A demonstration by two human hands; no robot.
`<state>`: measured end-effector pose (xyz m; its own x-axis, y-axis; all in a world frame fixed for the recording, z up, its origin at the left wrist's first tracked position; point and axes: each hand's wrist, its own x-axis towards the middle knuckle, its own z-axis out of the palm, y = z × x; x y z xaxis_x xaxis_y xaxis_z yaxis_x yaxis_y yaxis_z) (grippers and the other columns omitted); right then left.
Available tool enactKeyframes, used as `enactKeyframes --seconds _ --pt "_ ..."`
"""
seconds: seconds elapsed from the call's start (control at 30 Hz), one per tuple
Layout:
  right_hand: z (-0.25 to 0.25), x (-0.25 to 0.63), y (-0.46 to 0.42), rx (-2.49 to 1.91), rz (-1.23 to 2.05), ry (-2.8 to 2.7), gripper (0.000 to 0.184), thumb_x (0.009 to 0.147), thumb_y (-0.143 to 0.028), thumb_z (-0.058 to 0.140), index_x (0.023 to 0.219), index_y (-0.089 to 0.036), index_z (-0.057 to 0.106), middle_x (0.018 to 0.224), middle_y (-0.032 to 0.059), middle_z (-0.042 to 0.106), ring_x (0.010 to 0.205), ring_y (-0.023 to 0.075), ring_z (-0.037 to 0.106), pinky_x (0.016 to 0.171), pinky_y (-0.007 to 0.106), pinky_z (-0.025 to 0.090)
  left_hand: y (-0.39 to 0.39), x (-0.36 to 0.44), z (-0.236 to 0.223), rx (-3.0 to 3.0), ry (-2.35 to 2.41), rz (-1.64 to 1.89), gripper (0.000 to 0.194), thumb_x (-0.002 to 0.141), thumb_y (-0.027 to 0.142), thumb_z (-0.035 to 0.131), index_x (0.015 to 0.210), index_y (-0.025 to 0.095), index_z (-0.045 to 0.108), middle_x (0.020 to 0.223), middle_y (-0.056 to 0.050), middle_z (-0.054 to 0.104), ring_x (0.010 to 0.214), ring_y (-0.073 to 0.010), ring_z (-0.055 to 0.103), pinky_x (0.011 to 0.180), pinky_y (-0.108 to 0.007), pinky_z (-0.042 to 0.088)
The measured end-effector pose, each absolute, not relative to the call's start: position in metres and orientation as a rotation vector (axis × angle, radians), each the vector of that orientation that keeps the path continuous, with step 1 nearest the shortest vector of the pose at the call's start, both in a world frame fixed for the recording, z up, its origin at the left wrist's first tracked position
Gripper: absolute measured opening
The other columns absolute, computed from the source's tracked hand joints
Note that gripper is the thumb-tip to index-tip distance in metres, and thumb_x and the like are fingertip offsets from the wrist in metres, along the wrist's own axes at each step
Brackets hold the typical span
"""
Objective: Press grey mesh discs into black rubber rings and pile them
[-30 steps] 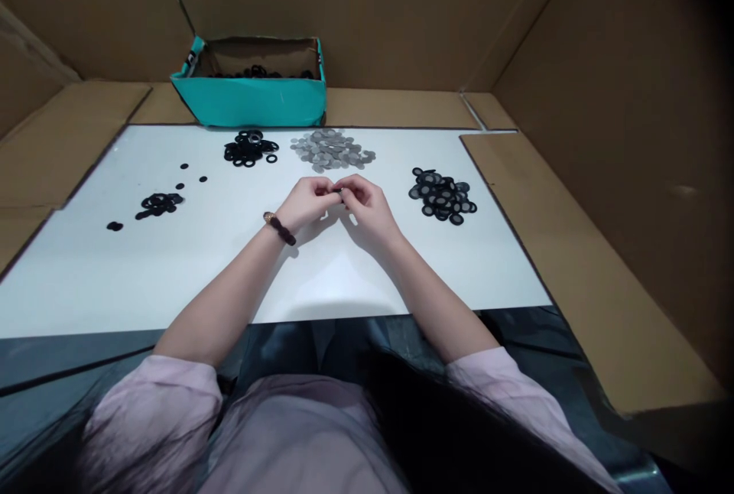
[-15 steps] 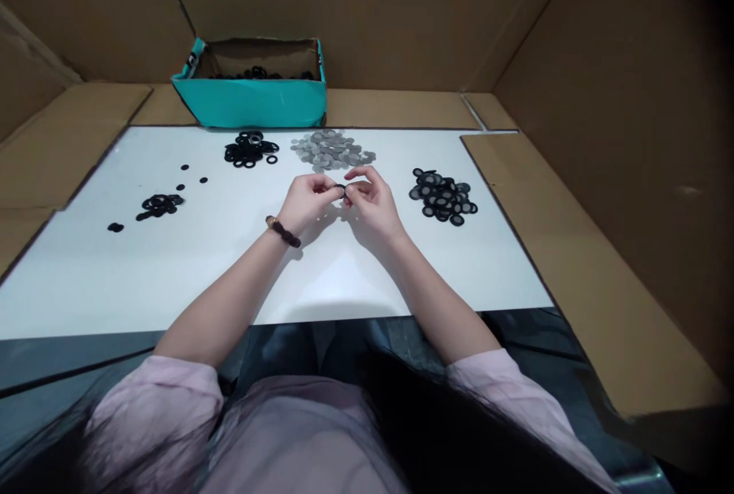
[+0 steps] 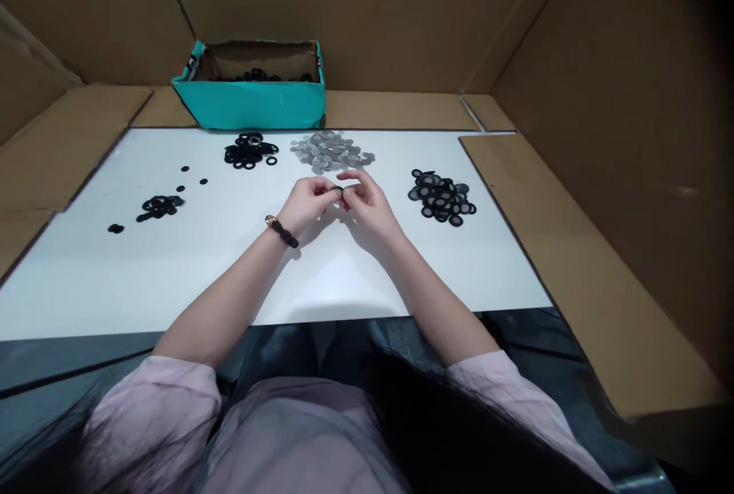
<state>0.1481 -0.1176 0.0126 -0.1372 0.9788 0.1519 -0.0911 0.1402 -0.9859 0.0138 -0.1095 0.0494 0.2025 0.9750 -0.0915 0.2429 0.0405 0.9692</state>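
My left hand (image 3: 306, 205) and my right hand (image 3: 367, 205) meet over the middle of the white board (image 3: 172, 280). Both pinch a small black ring (image 3: 339, 191) between their fingertips. Just beyond them lies a heap of grey mesh discs (image 3: 329, 151). A pile of black rings (image 3: 249, 150) sits to its left. To the right of my right hand lies a pile of black rings with mesh inside (image 3: 440, 199). A dark bracelet is on my left wrist.
A teal box (image 3: 252, 100) holding more black rings stands at the board's far edge. A smaller heap of black pieces (image 3: 157, 206) and a few loose ones lie at the left. Cardboard walls enclose the board on three sides.
My right fingers have shifted on the ring, with the index finger lifting and curling over it. Both hands stay together at the same spot.
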Motion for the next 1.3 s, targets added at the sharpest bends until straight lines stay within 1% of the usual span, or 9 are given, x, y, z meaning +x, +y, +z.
enactKeyframes --seconds 0.1,0.23,0.3,0.43,0.63,0.8,0.93,1.1,1.3 --pt "0.013 0.149 -0.119 -0.950 1.343 -1.301 0.022 0.077 -0.026 0.058 0.098 -0.023 0.055 0.061 -0.0056 0.049 0.055 0.0101 0.049 0.053 0.024 0.044 -0.107 0.012 0.047 1.390 1.256 0.899 0.011 0.064 0.021 0.057 0.056 0.017 0.051 0.047 0.003 0.047 0.048 -0.0084 0.042 0.046 -0.021 0.032" --pt "0.018 0.152 -0.119 -0.992 1.368 -1.366 0.015 0.074 -0.016 0.049 0.084 -0.019 0.060 0.061 -0.0026 0.050 0.055 0.0099 0.045 0.052 0.024 0.040 -0.109 0.014 0.043 1.446 1.228 0.799 0.008 0.062 0.018 0.055 0.055 0.015 0.056 0.047 0.002 0.047 0.049 -0.0087 0.042 0.046 -0.021 0.030" --pt "0.019 0.152 -0.119 -1.021 1.344 -1.360 0.017 0.074 -0.015 0.047 0.084 -0.019 0.060 0.062 -0.0023 0.051 0.055 0.0098 0.044 0.052 0.024 0.038 -0.110 0.016 0.043 1.430 1.234 0.796 0.010 0.062 0.018 0.055 0.052 0.015 0.055 0.046 0.003 0.045 0.048 -0.0084 0.041 0.046 -0.021 0.029" --pt "0.012 0.146 -0.119 -1.032 1.275 -1.275 0.022 0.073 -0.017 0.049 0.094 -0.023 0.053 0.059 -0.0070 0.046 0.051 0.0093 0.042 0.051 0.022 0.037 -0.112 0.021 0.045 1.273 1.291 0.910 0.014 0.063 0.014 0.055 0.050 0.016 0.050 0.045 0.003 0.045 0.046 -0.0075 0.040 0.047 -0.021 0.032" --pt "0.008 0.146 -0.118 -1.109 1.242 -1.430 0.015 0.073 -0.017 0.042 0.079 -0.019 0.056 0.062 -0.0030 0.051 0.056 0.0108 0.045 0.056 0.025 0.037 -0.116 0.023 0.044 1.088 1.103 0.795 0.019 0.061 0.005 0.053 0.046 0.015 0.046 0.044 0.004 0.043 0.048 -0.0064 0.045 0.054 -0.020 0.040" --pt "0.006 0.141 -0.120 -1.110 1.241 -1.254 0.018 0.076 -0.021 0.046 0.093 -0.021 0.051 0.057 -0.0073 0.045 0.050 0.0102 0.044 0.053 0.024 0.036 -0.113 0.022 0.031 0.960 1.021 0.945 0.022 0.063 0.006 0.053 0.047 0.017 0.044 0.041 0.004 0.040 0.047 -0.0083 0.049 0.052 -0.021 0.041" --pt "0.007 0.142 -0.120 -1.124 1.273 -1.326 0.009 0.076 -0.023 0.047 0.079 -0.018 0.054 0.059 -0.0035 0.049 0.052 0.0102 0.044 0.052 0.025 0.036 -0.113 0.021 0.038 0.983 1.039 0.830 0.024 0.064 0.003 0.056 0.048 0.015 0.044 0.044 0.003 0.044 0.048 -0.0077 0.050 0.057 -0.023 0.045" --pt "0.006 0.140 -0.121 -1.113 1.263 -1.218 0.016 0.078 -0.029 0.050 0.090 -0.019 0.052 0.062 -0.0053 0.049 0.050 0.0096 0.046 0.051 0.025 0.039 -0.112 0.022 0.036 0.968 1.009 0.921 0.024 0.066 0.002 0.051 0.048 0.016 0.044 0.040 0.004 0.040 0.043 -0.0090 0.049 0.051 -0.024 0.042" --pt "0.000 0.140 -0.118 -1.094 1.360 -1.103 0.023 0.072 -0.033 0.059 0.088 -0.020 0.049 0.056 -0.0077 0.048 0.045 0.0072 0.044 0.046 0.022 0.038 -0.106 0.026 0.015 0.931 0.900 0.994 0.022 0.066 0.006 0.055 0.050 0.017 0.044 0.040 0.003 0.042 0.046 -0.0127 0.055 0.051 -0.025 0.042"
